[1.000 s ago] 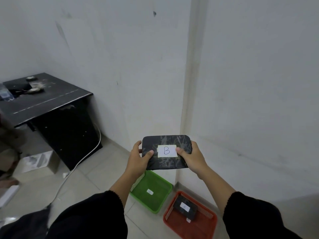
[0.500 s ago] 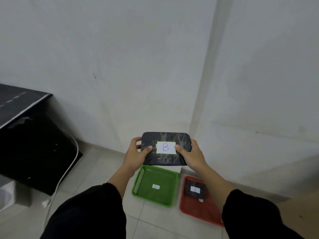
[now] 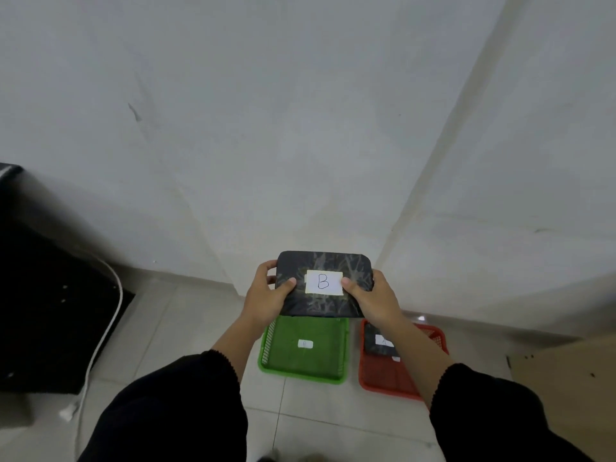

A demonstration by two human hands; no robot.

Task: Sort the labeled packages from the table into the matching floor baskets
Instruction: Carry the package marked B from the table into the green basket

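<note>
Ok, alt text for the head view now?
Both hands, left and right, hold a black wrapped package labelled B above an empty green plastic floor basket; beside it, a red plastic basket holds another black package.

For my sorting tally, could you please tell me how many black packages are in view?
2: the B package held in both hands above the green basket, and one in the red basket, partly hidden by the right forearm.

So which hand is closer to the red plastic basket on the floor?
The right. The right hand grips the black B-labelled package with its forearm passing over the red plastic basket; the left hand is beyond the green basket.
</note>
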